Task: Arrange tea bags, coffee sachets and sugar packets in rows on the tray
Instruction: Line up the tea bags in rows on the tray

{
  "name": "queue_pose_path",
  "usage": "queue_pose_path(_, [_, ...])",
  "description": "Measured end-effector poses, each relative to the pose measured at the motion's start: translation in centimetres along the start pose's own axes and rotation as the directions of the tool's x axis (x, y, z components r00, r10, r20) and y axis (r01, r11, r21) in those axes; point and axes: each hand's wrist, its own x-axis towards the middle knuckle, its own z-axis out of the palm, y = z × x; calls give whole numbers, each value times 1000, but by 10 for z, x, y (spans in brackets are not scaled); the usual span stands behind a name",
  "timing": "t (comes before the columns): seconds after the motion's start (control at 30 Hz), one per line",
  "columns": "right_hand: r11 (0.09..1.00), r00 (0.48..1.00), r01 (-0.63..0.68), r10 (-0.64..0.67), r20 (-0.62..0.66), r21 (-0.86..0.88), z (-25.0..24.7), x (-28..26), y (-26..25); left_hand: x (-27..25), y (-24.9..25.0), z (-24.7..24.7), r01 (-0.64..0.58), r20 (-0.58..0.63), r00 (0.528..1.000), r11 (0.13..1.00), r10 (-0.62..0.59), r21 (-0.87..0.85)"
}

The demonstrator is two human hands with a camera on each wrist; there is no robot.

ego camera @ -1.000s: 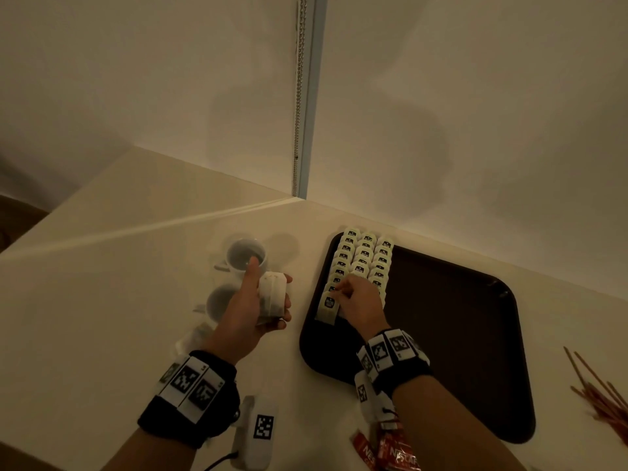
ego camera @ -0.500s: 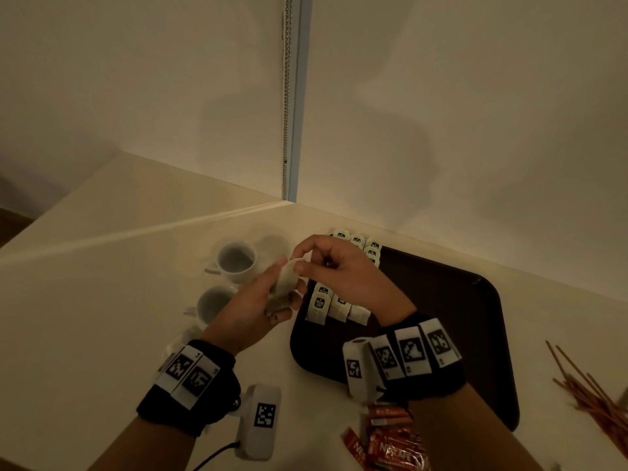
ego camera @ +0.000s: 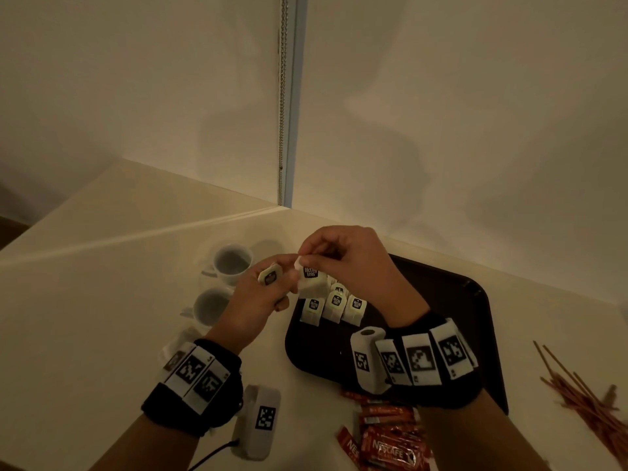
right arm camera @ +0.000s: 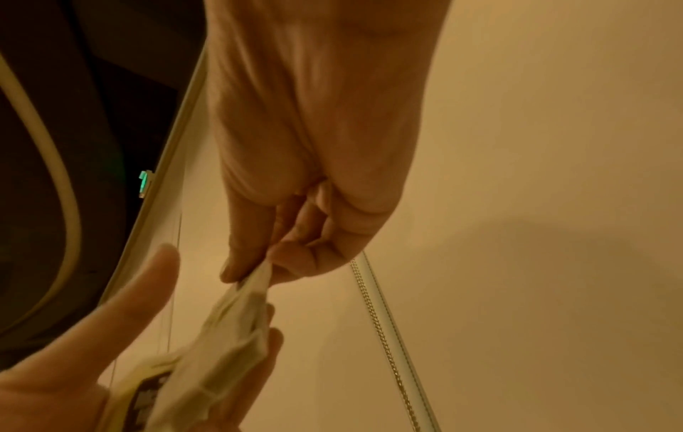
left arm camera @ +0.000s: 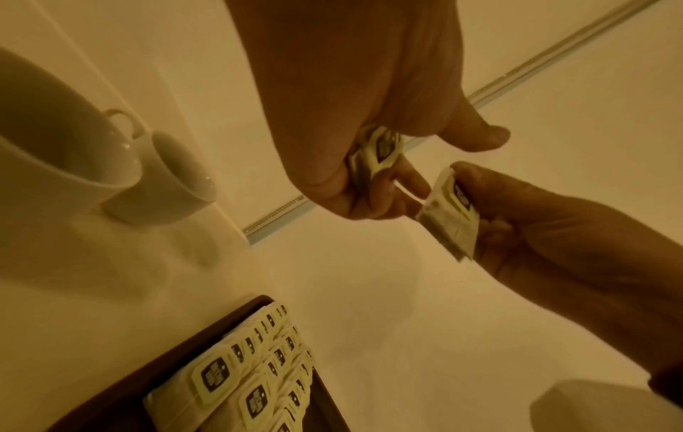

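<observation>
My left hand (ego camera: 273,283) grips a small stack of white tea bags (ego camera: 269,277) above the table, just left of the dark brown tray (ego camera: 452,321). My right hand (ego camera: 306,260) pinches one tea bag (ego camera: 311,278) by its top edge, right beside the stack and hanging over the tray's left rim. In the left wrist view the pinched tea bag (left arm camera: 451,213) sits clear of the held stack (left arm camera: 380,150). Three rows of tea bags (ego camera: 334,305) lie on the tray's left side, partly hidden by my right hand.
Two white cups (ego camera: 232,263) (ego camera: 210,305) stand left of the tray. Red coffee sachets (ego camera: 387,447) lie at the table's near edge. Thin brown sticks (ego camera: 577,385) are heaped at the right. The tray's right part is bare. A wall corner rises behind.
My right hand left the tea bag rows on the tray, came up to my left hand and pulled one tea bag off the held stack. My left hand rose slightly toward the tray.
</observation>
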Motion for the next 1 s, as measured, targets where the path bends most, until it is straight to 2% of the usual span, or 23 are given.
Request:
queue_pose_path(0.1, [999, 999, 38, -38, -14, 10, -1, -1, -7, 0, 8, 8, -95, 57, 994, 991, 89, 97])
queue_pose_path(0.23, [999, 999, 51, -52, -13, -3, -1, -4, -13, -1, 14, 23, -171, 108, 982, 977, 157, 128])
queue_pose_path(0.37, [999, 999, 37, -37, 0, -37, -3, -6, -14, -3, 16, 26, -164, 144, 979, 977, 143, 139])
queue_pose_path(0.8, [996, 998, 69, -68, 10, -64, -1, -5, -19, 0, 4, 21, -103, 61, 993, 991, 97, 90])
queue_pose_path(1.0, [997, 1000, -6, 8, 17, -72, -3, -4, -14, -1, 6, 20, -64, 65, 996, 996, 60, 67])
